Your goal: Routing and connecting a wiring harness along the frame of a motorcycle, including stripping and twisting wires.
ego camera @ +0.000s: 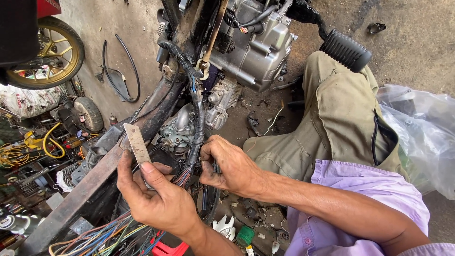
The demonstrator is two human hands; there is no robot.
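Gripping blade [137, 142], left hand [154, 196]; right hand [230, 166] pinching wire harness [196, 118]; engine [253, 47], footpeg [346, 50] beyond.

A: How is the light?

B: Soft, even daylight, bright all over. Shadows are faint; the darkest patch lies under the engine [256, 47] and inside the frame [85, 189].

A: Any glare?

B: A mild sheen on the engine's metal casing and on the clear plastic bag [422, 128]; the blade [137, 142] catches light too.

A: Sharpness?

B: The middle is crisp. The wide lens bends things at the edges, and the top-left corner is dark and blurred.
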